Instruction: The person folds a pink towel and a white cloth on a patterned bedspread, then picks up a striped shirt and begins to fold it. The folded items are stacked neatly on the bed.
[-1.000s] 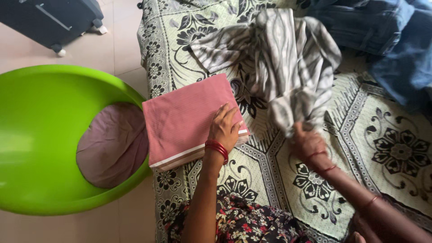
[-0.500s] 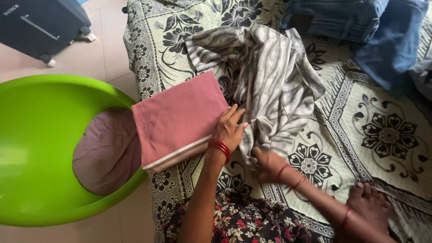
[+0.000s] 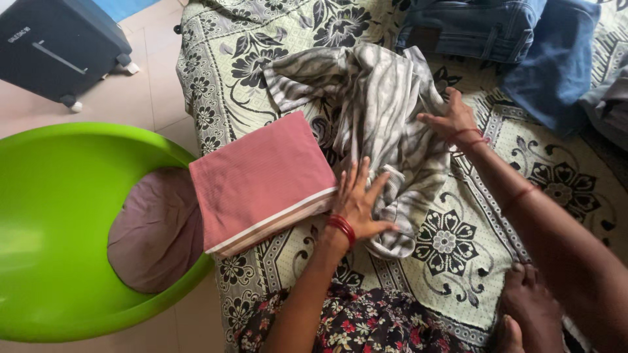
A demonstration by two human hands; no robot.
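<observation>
The grey striped garment [image 3: 376, 111] lies crumpled in the middle of the patterned bedspread [image 3: 556, 196], and both hands are on it. The left hand [image 3: 362, 202] is spread flat, fingers fanned wide, palm pressing down on the garment's near edge; nothing is gripped there, it is an open press. A stack of red bangles [image 3: 341, 227] sits on that wrist. The right hand [image 3: 450, 119] is at the garment's far right edge, fingers stretched out and resting on the cloth; whether it pinches any fabric I cannot tell from here. Thin red threads circle that wrist and forearm.

Just left of the garment, touching its edge, lies a folded pink cloth [image 3: 258, 176] with a pale stripe along its near side, neat and flat, its left corner hanging over the bedspread's edge. Further left of the garment, down on the floor, stands a bright green tub [image 3: 46, 216] with a mauve cloth [image 3: 157, 229] bundled inside it. Beyond the garment, at the far side of the bedspread, blue jeans [image 3: 471, 26] lie heaped with another blue piece beside them. Far left of the garment, on the tiles, stands a dark wheeled suitcase [image 3: 59, 46]. Near side of the garment, a floral dress [image 3: 353, 323] covers the person's lap, and a bare foot [image 3: 526, 297] rests on the bedspread.
</observation>
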